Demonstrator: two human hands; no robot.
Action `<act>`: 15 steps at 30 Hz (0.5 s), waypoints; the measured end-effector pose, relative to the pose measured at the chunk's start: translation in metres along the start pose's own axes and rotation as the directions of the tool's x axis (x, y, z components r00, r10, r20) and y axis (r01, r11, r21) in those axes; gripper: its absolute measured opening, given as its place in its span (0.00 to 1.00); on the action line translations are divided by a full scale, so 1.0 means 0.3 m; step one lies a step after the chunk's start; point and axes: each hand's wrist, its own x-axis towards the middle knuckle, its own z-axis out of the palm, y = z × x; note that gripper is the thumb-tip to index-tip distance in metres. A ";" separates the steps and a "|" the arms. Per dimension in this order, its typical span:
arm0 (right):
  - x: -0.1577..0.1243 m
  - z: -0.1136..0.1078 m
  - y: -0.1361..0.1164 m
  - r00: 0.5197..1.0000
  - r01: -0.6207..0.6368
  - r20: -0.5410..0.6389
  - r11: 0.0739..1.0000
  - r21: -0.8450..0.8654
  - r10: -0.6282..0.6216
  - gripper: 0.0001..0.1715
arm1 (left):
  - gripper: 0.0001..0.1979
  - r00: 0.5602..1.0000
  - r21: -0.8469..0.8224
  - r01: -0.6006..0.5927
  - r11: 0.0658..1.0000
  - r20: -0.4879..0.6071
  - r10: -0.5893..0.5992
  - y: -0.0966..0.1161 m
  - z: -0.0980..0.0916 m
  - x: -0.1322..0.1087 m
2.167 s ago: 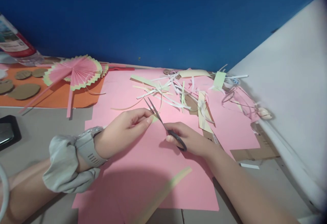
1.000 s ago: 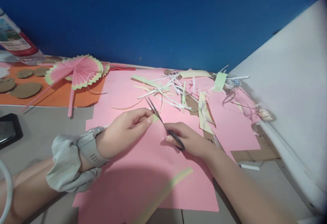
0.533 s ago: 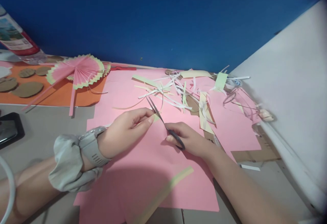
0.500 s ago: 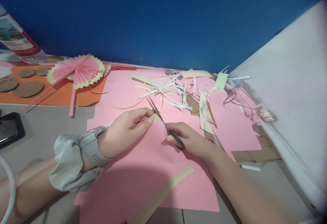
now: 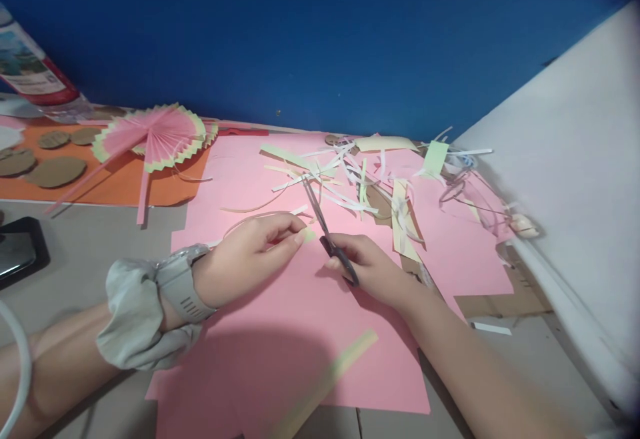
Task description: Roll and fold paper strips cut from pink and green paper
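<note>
gripping dark-handled scissors (image 5: 325, 228) in right hand (image 5: 370, 265), nearly closed, pointing away over pink paper (image 5: 285, 305) toward heap of cut strips (image 5: 316, 173). pinching small yellow-green paper piece (image 5: 309, 234) in left hand (image 5: 260, 245), just left of scissors, apart from them. can see pleated pink fan (image 5: 167, 135) at far left, partly on orange sheet (image 5: 173, 191), near cardboard discs (image 5: 59, 171).

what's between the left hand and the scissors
In the head view, a small pale green paper piece pokes from the left hand toward the scissors, over pink paper.
</note>
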 end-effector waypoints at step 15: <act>0.009 -0.013 0.017 0.878 0.010 -0.298 0.637 -0.771 -0.374 0.15 | 0.10 0.952 -0.295 -0.108 0.950 -0.304 0.014 -0.075 0.026 0.024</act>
